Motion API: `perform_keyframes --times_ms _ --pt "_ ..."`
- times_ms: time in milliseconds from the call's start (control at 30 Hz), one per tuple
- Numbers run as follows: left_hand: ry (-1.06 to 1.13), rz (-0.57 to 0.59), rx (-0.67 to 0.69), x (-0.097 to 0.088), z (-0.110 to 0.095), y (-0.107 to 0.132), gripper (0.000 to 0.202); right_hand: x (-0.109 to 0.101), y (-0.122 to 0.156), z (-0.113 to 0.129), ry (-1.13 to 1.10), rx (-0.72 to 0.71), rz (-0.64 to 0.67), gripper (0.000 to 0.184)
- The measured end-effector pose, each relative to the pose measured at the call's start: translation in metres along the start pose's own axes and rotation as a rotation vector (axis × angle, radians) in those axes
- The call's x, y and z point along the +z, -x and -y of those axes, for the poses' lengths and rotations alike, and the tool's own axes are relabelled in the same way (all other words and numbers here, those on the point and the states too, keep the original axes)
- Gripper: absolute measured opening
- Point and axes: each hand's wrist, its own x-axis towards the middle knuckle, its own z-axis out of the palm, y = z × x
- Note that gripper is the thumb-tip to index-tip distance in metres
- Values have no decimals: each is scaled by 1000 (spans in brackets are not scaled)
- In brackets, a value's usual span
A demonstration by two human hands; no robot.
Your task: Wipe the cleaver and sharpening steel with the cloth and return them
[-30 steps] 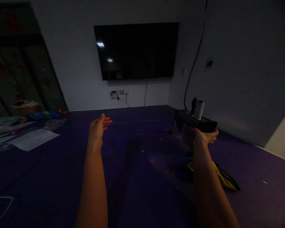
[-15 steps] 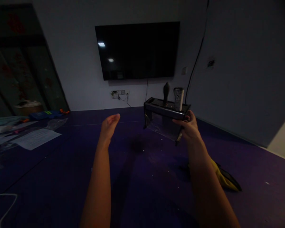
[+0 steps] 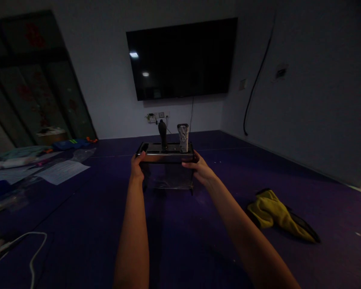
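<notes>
A knife block [image 3: 170, 157] with a dark, shiny top and a see-through body is held level in front of me. From its slots a black handle [image 3: 162, 134] and a speckled white handle [image 3: 183, 138] stick up; whatever they carry below is not clearly visible. My left hand [image 3: 137, 167] grips the block's left end, thumb over the top edge. At the right end, my right hand [image 3: 203, 169] is closed round the corner with its thumb along the front.
Yellow-and-black cloth [image 3: 272, 212] lies on the purple floor [image 3: 186, 249] to the right. Papers [image 3: 62, 171], plastic wrap and a white cable [image 3: 37, 237] are on the left. A television [image 3: 183, 58] hangs on the far wall.
The knife block has moved left and lower, to the middle of the view. My left hand, empty before, has taken hold of its left end. The yellow cloth now shows more fully.
</notes>
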Motion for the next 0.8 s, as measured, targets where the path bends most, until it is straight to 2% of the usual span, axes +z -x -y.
perform_keyframes --times_ms 100,200,333,500,633,800 --pt "-23 -63 28 -3 -4 -4 44 -2 -1 1 93 -120 -37 89" --pt "-84 -211 152 -7 -5 -9 44 -10 -2 9 213 -197 -139 93" --pt "-174 -454 309 -16 -1 -17 51 -24 -4 23 236 -185 -307 79" --pt "-356 -603 416 -33 6 -22 63 -34 -7 29 130 -295 -636 49" --pt "-549 -673 427 -50 13 -23 61 -37 -9 31 90 -376 -687 35" --pt "-502 -748 368 -63 19 -25 57 -37 -8 34 85 -373 -701 31"
